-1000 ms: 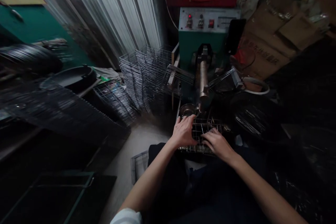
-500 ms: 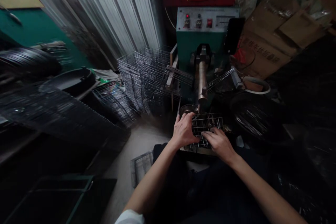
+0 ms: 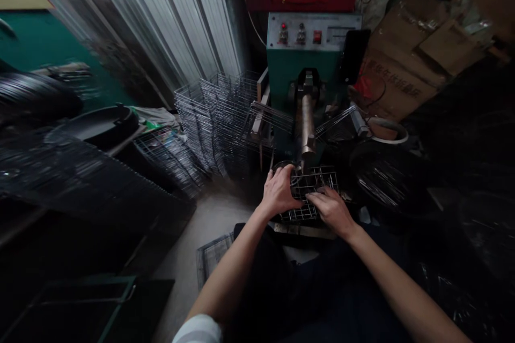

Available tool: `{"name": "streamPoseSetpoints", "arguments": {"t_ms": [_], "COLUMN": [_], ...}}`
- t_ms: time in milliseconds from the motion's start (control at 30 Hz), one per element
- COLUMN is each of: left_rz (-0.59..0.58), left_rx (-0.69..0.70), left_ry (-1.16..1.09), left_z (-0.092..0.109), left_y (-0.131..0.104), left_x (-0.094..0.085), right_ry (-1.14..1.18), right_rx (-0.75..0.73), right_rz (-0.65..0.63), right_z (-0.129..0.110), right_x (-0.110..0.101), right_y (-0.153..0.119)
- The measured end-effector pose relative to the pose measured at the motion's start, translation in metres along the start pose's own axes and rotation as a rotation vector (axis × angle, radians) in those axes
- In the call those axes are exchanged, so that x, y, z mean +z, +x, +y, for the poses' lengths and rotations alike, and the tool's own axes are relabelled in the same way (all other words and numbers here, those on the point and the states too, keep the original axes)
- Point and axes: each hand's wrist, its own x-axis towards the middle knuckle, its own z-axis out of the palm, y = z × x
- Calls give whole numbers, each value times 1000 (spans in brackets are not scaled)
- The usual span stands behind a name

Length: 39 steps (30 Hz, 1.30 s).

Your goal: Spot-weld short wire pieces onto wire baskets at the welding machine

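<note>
A small wire basket (image 3: 303, 211) is between my hands, under the metal arm (image 3: 308, 123) of a green machine (image 3: 277, 67). My left hand (image 3: 278, 193) is closed round the basket's left side, its thumb stretched along the near wires and its fingers toward the machine's lower tip. With bent fingers, my right hand (image 3: 330, 211) grips the basket's right part. The fingertips of my right hand are partly lost in shadow among the wires.
Stacked wire grids (image 3: 217, 118) stand left of the machine. A dark bin with wire pieces (image 3: 380, 179) is at the right, near a white-rimmed bucket (image 3: 396, 139). Cardboard boxes (image 3: 394, 83) lean behind. Another wire grid (image 3: 209, 257) lies on the floor.
The basket and both hands have moved slightly up, toward the machine's lower tip. The view has shifted a little, and the surroundings appear slightly further left.
</note>
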Motion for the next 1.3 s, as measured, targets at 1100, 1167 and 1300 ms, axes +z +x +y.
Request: {"name": "streamPoseSetpoints", "arguments": {"t_ms": [1100,1167,1300], "left_rz": [-95,-112,-138], "left_rx": [-88,-96,-45], "left_ry": [84,87,-9], "left_z": [-16,-18,-30], "left_y": [57,67,73], "left_x": [-12,-13,-18], "right_ry": [-169,-107,87], "right_rx": [268,257,249], "right_rz": [134,100,143], "right_z": [20,26,32], "right_x": [-4,-4,-12], "right_y": [51,59,55]}}
